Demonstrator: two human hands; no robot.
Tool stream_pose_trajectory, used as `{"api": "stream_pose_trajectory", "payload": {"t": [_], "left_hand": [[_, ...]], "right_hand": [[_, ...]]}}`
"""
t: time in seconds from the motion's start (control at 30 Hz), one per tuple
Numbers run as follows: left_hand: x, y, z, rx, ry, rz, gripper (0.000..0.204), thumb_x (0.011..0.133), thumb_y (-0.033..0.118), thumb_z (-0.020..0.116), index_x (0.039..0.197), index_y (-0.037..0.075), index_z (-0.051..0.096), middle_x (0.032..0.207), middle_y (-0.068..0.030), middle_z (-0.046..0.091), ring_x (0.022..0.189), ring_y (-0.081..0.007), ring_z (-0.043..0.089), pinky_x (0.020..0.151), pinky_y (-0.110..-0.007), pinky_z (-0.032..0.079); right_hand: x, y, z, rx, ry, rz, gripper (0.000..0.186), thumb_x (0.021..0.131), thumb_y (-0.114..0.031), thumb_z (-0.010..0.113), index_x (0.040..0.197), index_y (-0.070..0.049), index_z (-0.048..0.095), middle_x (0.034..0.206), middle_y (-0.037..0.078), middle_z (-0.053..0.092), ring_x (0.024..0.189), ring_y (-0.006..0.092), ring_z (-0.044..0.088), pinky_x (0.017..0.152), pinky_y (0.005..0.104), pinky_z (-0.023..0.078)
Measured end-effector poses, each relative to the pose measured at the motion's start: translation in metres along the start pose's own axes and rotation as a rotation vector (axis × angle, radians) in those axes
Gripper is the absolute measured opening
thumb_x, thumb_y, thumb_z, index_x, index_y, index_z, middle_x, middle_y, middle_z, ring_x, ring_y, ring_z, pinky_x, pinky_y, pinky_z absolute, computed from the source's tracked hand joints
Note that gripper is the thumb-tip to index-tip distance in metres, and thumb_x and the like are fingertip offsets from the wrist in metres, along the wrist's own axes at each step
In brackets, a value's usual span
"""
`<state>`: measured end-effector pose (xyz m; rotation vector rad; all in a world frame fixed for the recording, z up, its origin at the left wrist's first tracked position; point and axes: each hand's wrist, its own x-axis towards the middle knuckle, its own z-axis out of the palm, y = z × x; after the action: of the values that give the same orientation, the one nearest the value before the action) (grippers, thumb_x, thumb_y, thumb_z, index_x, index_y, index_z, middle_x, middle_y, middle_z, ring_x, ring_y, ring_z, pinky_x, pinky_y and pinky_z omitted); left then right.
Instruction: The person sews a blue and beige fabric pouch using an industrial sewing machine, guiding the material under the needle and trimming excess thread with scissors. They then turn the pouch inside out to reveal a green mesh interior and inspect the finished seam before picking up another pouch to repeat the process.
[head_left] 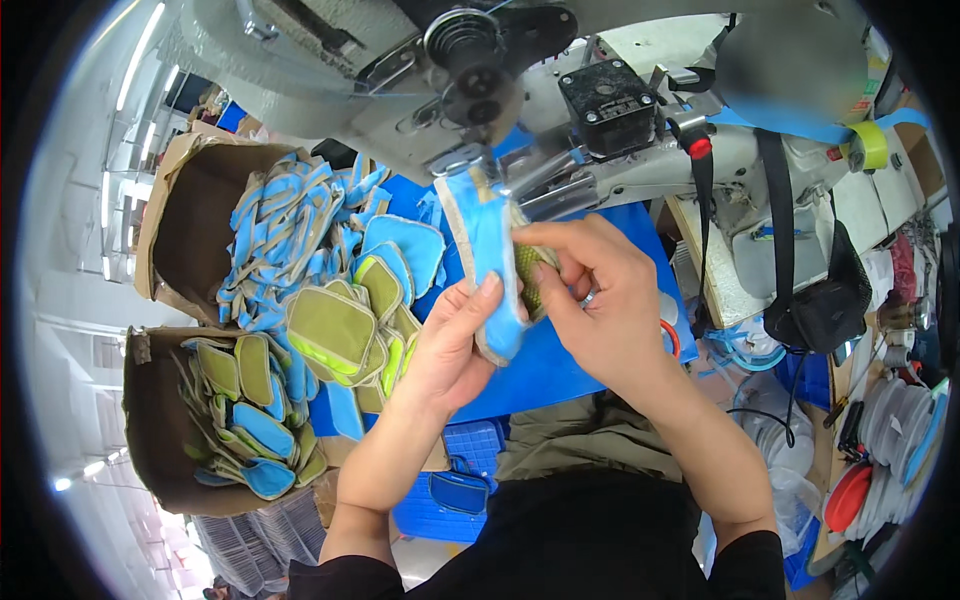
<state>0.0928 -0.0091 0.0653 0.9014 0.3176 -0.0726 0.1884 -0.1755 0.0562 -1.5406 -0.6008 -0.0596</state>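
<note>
A small padded cloth pad (490, 235), blue on one face with beige edging and olive-green mesh on the other, is held on edge in front of me. My left hand (452, 340) grips its lower left side, thumb pressed on the blue face. On the opposite side, my right hand (610, 290) pinches the green mesh side between thumb and fingers. The pad's upper end lies just under the head of a sewing machine (350, 95), close to its metal guide parts (550, 185). Whether the needle touches the pad cannot be made out.
Olive and blue pads (335, 330) are piled left of my hands on the blue tabletop (580, 370). An upper cardboard box (180, 215) has blue-and-beige strips (290, 235) heaped beside it; a lower box (150, 440) holds more pads. Black straps (775, 200) hang at right.
</note>
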Motion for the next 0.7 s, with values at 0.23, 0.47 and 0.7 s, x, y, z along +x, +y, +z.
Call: {"api": "stream_pose_trajectory", "payload": {"t": [0.23, 0.47, 0.7], "left_hand": [[0.0, -0.003, -0.004, 0.084, 0.002, 0.04, 0.026, 0.106, 0.027, 0.066, 0.116, 0.003, 0.072, 0.105, -0.0048, 0.075, 0.093, -0.0115, 0.07, 0.086, -0.029, 0.056], [-0.002, -0.011, 0.0, 0.181, 0.047, 0.082, 0.027, 0.107, 0.028, 0.066, 0.114, 0.003, 0.071, 0.098, -0.0068, 0.076, 0.087, -0.0109, 0.069, 0.08, -0.028, 0.054], [-0.004, -0.013, -0.001, 0.183, 0.017, 0.108, 0.027, 0.107, 0.028, 0.065, 0.114, 0.002, 0.071, 0.098, -0.0077, 0.076, 0.088, -0.012, 0.07, 0.08, -0.029, 0.054]], "right_hand": [[0.009, -0.001, 0.001, -0.051, -0.078, 0.136, 0.016, 0.083, -0.019, 0.081, 0.095, -0.009, 0.078, 0.064, 0.004, 0.052, 0.057, 0.0177, 0.054, 0.052, 0.0355, 0.039], [0.022, 0.0, 0.001, -0.102, -0.158, 0.308, 0.02, 0.086, -0.024, 0.079, 0.087, -0.004, 0.079, 0.059, 0.004, 0.057, 0.052, 0.014, 0.052, 0.052, 0.0345, 0.039], [0.025, 0.003, 0.001, 0.043, -0.177, 0.357, 0.025, 0.086, -0.025, 0.079, 0.088, -0.001, 0.079, 0.06, 0.005, 0.062, 0.054, 0.0128, 0.054, 0.053, 0.0334, 0.041]]}}
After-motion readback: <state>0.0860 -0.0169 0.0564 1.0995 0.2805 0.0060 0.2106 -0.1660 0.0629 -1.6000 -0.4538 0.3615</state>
